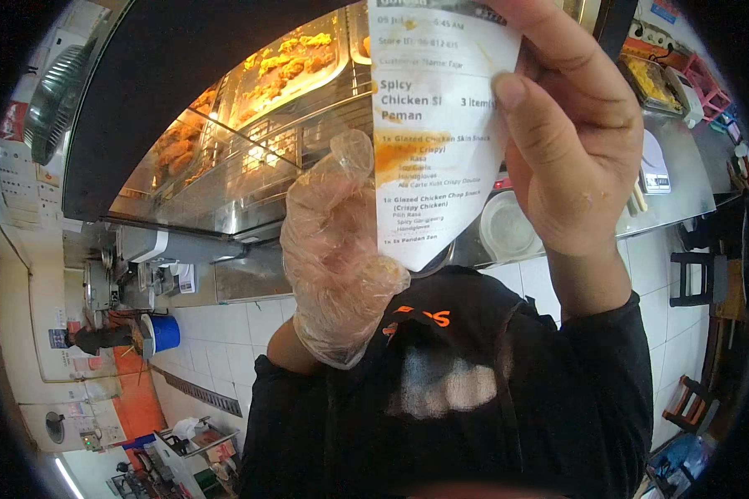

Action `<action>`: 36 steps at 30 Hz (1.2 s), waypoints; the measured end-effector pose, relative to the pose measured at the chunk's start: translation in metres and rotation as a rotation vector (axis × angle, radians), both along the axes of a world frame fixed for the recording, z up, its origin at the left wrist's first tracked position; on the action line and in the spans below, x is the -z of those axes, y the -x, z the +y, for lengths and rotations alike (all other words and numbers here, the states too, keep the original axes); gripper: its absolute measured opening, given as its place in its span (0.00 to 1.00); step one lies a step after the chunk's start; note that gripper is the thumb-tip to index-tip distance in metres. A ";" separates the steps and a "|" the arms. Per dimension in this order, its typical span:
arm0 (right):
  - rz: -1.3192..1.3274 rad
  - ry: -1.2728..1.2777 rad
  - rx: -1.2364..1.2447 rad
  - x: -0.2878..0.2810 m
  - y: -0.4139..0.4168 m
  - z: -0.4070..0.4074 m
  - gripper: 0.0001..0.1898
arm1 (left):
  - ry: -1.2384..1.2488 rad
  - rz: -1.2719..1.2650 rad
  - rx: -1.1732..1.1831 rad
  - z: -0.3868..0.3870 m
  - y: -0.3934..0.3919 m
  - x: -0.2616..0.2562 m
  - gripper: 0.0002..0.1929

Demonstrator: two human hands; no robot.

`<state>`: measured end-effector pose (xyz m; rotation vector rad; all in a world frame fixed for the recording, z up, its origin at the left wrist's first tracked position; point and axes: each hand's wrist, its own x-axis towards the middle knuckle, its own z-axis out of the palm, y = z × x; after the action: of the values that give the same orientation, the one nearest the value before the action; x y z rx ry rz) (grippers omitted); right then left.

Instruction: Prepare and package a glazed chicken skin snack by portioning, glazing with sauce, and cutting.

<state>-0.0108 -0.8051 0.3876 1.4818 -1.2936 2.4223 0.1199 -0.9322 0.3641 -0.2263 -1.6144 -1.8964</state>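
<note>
Between the bare thumb and fingers of my right hand [574, 131], a white printed paper slip [434, 193] is held up close to the view. Its lower end narrows to a point, and an orange-brown stain marks its left side. My left hand [334, 249] wears a clear plastic glove. It is raised beside the slip's left edge with its fingers bent. The slip hides part of that hand, so whether the two touch or anything is in its fingers cannot be seen.
A lit glass display case [243, 156] with metal trays of fried chicken [293, 59] stands ahead. On the right, a steel counter [693, 168] holds a white scale [654, 165]. A round translucent container [509, 224] is nearer. Far left are a blue bucket [164, 332] and another person [103, 340].
</note>
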 end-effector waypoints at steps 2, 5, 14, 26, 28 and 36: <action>0.015 -0.032 0.046 -0.010 0.002 0.006 0.25 | -0.090 0.021 0.112 0.003 0.000 -0.007 0.36; 0.102 -0.002 0.118 -0.011 0.015 0.009 0.27 | -0.094 -0.012 0.068 -0.003 0.005 0.002 0.36; 0.019 0.215 0.170 -0.043 0.065 0.050 0.34 | 0.026 -0.059 -0.135 -0.043 -0.011 0.040 0.34; 0.511 -0.596 1.038 -0.143 0.099 0.065 0.21 | -0.062 -0.151 -0.283 -0.069 -0.035 0.065 0.20; 0.787 -0.614 1.308 -0.147 0.101 0.063 0.22 | -0.061 -0.139 -0.278 -0.073 -0.038 0.070 0.18; 0.967 -0.712 1.222 -0.160 0.083 0.047 0.22 | -0.143 -0.122 -0.339 -0.085 -0.049 0.083 0.15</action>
<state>-0.0936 -0.7583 0.5475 1.0423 -1.8930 0.4201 0.1691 -1.0171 0.2812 0.2150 -1.4766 -1.7763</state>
